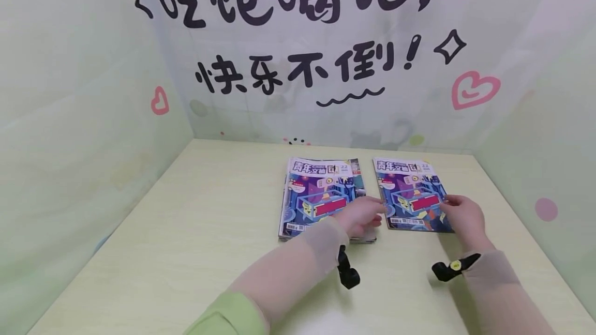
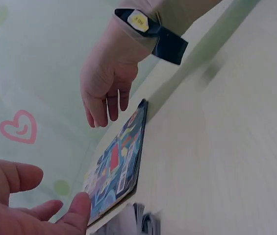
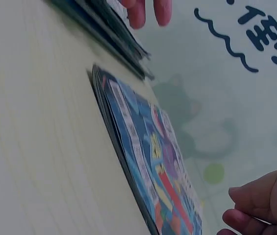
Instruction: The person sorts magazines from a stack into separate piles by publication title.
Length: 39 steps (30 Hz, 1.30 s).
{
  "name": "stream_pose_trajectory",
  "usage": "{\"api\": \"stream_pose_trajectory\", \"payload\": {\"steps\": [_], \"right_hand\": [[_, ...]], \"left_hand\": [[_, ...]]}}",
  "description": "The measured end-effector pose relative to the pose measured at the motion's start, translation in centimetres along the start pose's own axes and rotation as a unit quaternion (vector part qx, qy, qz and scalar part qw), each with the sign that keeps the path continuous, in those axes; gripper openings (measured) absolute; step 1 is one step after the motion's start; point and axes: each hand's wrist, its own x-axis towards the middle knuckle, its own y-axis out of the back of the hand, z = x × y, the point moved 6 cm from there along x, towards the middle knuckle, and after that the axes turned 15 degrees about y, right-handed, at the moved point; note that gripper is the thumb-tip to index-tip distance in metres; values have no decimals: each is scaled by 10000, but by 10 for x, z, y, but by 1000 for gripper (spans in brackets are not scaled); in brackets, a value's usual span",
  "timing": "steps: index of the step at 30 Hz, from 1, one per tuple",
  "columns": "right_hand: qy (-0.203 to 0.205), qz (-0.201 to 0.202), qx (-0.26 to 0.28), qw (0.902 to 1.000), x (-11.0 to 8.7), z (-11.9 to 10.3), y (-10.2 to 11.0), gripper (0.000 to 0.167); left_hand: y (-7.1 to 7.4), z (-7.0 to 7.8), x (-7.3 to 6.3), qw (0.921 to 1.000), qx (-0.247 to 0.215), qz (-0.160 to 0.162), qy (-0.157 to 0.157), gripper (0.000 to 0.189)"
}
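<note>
On the right of the table lies a stack of magazines [image 1: 407, 185], its purple and blue cover facing up. The layered edges of several issues show in the right wrist view. My left hand [image 1: 360, 216] reaches across a second, looser magazine stack [image 1: 318, 182]; its fingertips are right by the right stack's left edge, fingers relaxed. At the opposite edge is my right hand [image 1: 467, 221], thumb and fingers loosely bent. Seen from the left wrist, the right hand's fingers [image 2: 98, 110] hang down just over the magazine. Nothing shows between the fingers of either hand.
A pale wood-grain table [image 1: 195, 221] carries both stacks, with a narrow gap between them. Printed cloth walls [image 1: 279, 112] with dark lettering and pink hearts enclose the back and sides. Each wrist wears a black strap [image 1: 456, 267].
</note>
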Motion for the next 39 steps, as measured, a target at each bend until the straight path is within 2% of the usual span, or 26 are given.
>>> {"api": "stream_pose_trajectory", "payload": {"steps": [3,6,10,12,15,21,26,31,34,39], "right_hand": [[54,-122,428,9990,-1,-15,-19,58],[291,-265,610,9974,-1,-31,-39,54],[643,-364,494,9960,-3,-50,-65,48],[695,-379,496,9956,-5,-57,-78,47],[675,-408,666,9947,-8,-66,-96,45],[477,-506,1205,9903,-15,-80,-127,43],[444,-452,1190,9909,-20,-88,-141,43],[579,-268,1081,9921,-24,-90,-148,42],[607,-184,922,9937,-27,-89,-152,42],[545,-44,643,9964,-29,-86,-157,41]], "left_hand": [[20,1,-2,9993,326,28,-176,41],[40,1,-7,9955,845,169,-391,42],[67,0,-18,9900,1229,426,-539,47],[81,-1,-22,9881,1262,601,-643,49],[102,-3,-27,9870,1075,916,-769,51],[139,-12,-36,9783,719,1666,-1000,49],[163,-26,-41,9700,324,2121,-1144,43],[181,-38,-42,9614,6,2440,-1271,41],[187,-43,-43,9572,61,2591,-1292,41],[192,-51,-40,9550,213,2698,-1211,42]]}}
